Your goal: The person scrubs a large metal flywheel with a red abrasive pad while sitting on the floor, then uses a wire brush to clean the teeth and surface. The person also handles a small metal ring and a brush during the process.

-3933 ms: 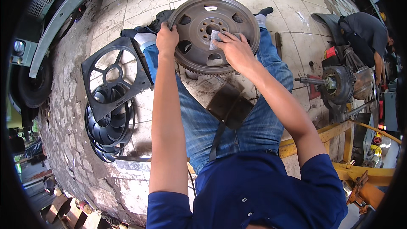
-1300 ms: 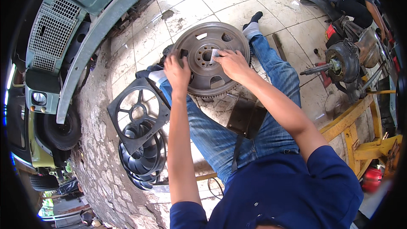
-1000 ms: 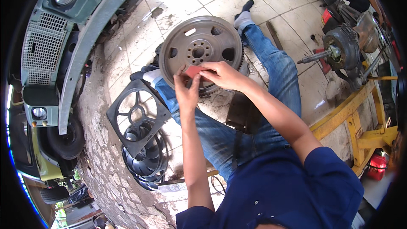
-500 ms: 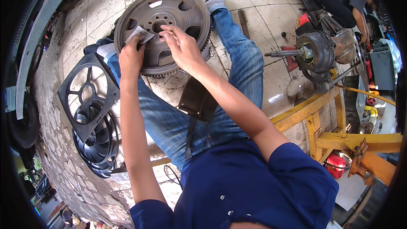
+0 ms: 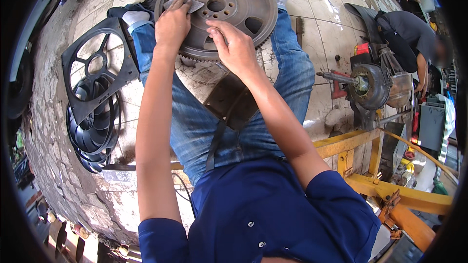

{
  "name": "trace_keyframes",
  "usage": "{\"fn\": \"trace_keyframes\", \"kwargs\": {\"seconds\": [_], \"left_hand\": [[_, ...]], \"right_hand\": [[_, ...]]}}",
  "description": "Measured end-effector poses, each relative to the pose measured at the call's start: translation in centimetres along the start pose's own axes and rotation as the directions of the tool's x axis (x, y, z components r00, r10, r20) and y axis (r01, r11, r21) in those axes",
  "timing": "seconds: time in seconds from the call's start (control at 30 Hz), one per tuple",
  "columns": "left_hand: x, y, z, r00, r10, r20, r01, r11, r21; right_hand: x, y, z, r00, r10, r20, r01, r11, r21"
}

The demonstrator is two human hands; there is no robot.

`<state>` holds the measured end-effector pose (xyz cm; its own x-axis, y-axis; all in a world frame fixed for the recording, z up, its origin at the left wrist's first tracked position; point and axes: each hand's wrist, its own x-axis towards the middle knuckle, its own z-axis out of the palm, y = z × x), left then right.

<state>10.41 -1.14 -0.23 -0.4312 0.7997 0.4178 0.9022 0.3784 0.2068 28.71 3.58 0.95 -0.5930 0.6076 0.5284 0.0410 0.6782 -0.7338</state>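
**Left hand [image 5: 173, 23] over the grey sheet [image 5: 195, 6], right hand [image 5: 236, 45] above the toothed wheel [image 5: 240, 9]**

With my left fingers pressed together, I cover the sheet's near edge against the wheel's face, just left of the ring of bolt holes; I cannot tell whether my thumb pinches it from below. My right hand hangs over the near part of the wheel, fingers loosely bent and slightly spread; whether it touches the metal I cannot tell.

Between my lower legs in blue jeans [image 5: 192, 124] sits the wheel, broad and metal, face up, teeth along its near edge. Nearer me, between my thighs, is a dark box-like part [image 5: 239, 102]. On my left, a black shroud [image 5: 117, 82] overlaps a black fan [image 5: 100, 129] on the tiled floor [image 5: 324, 39]. To my right stand a greasy assembly [image 5: 374, 85] with a shaft and a yellow frame [image 5: 347, 145]; beyond, a co-worker [image 5: 407, 29] bends forward.
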Motion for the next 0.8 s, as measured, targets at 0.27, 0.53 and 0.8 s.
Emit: {"fn": "trace_keyframes", "kwargs": {"seconds": [0.27,0.53,0.8], "left_hand": [[0.1,-0.8,0.2,0.997,0.080,-0.001,-0.080,0.996,-0.027],[-1.0,0.2,-3.7,0.939,0.123,0.321,-0.119,0.992,-0.030],[-1.3,0.8,-2.8,0.995,-0.042,0.085,0.059,0.977,-0.204]], "right_hand": [[-0.2,-0.1,0.5,0.975,-0.219,0.040,0.223,0.948,-0.226],[-0.3,0.2,0.1,0.972,-0.192,0.133,0.227,0.913,-0.340],[-0.4,0.2,0.2,0.977,-0.181,0.116,0.210,0.921,-0.329]]}}
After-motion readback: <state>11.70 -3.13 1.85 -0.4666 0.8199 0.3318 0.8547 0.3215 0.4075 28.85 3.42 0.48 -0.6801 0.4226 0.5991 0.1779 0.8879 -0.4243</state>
